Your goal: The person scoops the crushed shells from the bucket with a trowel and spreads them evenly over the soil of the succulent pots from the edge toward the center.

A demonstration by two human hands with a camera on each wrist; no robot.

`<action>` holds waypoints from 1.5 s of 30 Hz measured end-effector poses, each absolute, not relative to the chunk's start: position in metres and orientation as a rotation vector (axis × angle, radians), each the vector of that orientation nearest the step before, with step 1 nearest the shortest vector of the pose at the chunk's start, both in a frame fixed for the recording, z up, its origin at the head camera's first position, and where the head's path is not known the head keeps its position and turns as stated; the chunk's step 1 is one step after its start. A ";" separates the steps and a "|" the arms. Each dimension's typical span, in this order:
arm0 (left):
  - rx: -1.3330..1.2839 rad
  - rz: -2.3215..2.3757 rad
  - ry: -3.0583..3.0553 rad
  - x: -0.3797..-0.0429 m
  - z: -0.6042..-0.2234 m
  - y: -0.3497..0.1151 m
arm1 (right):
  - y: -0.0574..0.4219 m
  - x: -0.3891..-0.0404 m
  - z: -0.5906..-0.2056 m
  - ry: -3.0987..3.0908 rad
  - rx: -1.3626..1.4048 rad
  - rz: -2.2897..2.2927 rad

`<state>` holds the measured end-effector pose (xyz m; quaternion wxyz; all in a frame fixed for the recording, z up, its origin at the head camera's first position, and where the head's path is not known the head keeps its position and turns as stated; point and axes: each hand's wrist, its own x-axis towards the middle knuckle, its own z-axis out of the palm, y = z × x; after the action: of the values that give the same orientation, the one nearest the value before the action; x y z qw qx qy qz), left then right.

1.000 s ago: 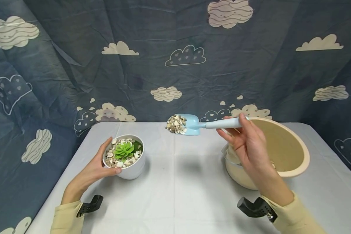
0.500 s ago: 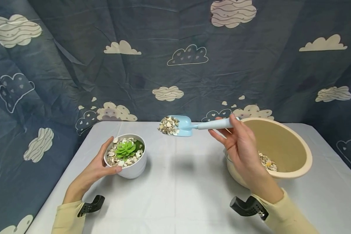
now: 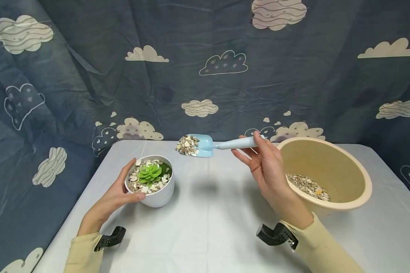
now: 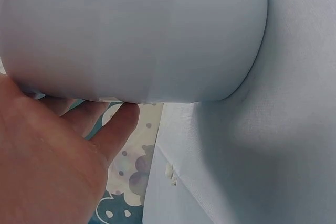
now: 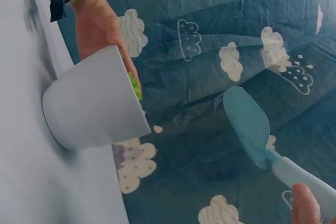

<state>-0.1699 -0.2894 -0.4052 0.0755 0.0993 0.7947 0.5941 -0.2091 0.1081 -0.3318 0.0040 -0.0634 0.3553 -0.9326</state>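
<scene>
My right hand (image 3: 268,167) pinches the pale handle of a light-blue hand trowel (image 3: 205,145), held level above the table with a heap of small shells or gravel (image 3: 188,145) on its blade. The trowel's underside (image 5: 247,124) shows in the right wrist view. At the left, my left hand (image 3: 114,195) grips a white flower pot (image 3: 158,198), thumb on the near side and fingers round the far left side. Inside the pot are a green succulent (image 3: 149,173) and pale shell pieces. The pot's side wall (image 4: 136,35) fills much of the left wrist view.
A beige basin (image 3: 348,170) stands at the right behind my right forearm, with more shell pieces (image 3: 309,187) in its bottom. A white cloth (image 3: 205,227) covers the table. Behind hangs a dark blue curtain (image 3: 177,83) with cloud prints.
My right hand has moved the loaded trowel left, closer to the pot. More of the basin and its shells shows now. The left hand keeps its hold on the pot.
</scene>
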 end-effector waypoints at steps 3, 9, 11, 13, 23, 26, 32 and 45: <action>0.303 1.777 2.386 -0.171 -0.404 -0.289 | 0.100 -0.213 -0.333 1.135 -0.157 -2.922; 0.302 1.775 2.389 -0.172 -0.404 -0.289 | 0.085 -0.221 -0.338 1.163 -0.089 -2.909; 0.299 1.784 2.381 -0.172 -0.404 -0.289 | 0.081 -0.223 -0.340 1.178 -0.077 -2.903; 0.296 1.792 2.375 -0.172 -0.404 -0.288 | 0.077 -0.225 -0.342 1.188 -0.069 -2.899; 0.274 1.783 2.377 -0.172 -0.405 -0.289 | 0.057 -0.235 -0.356 1.251 -0.030 -2.884; 0.277 1.789 2.375 -0.172 -0.406 -0.289 | 0.051 -0.237 -0.359 1.265 -0.021 -2.881; 0.295 1.805 2.372 -0.172 -0.407 -0.289 | 0.039 -0.241 -0.364 1.317 -0.038 -2.878; 0.290 1.791 2.378 -0.172 -0.406 -0.290 | 0.022 -0.246 -0.368 1.408 -0.102 -2.883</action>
<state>-0.1720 -0.2899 -0.4061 0.0753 0.0966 0.7928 0.5970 -0.2455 0.0216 -0.3680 -0.0342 -0.0317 0.4384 -0.8976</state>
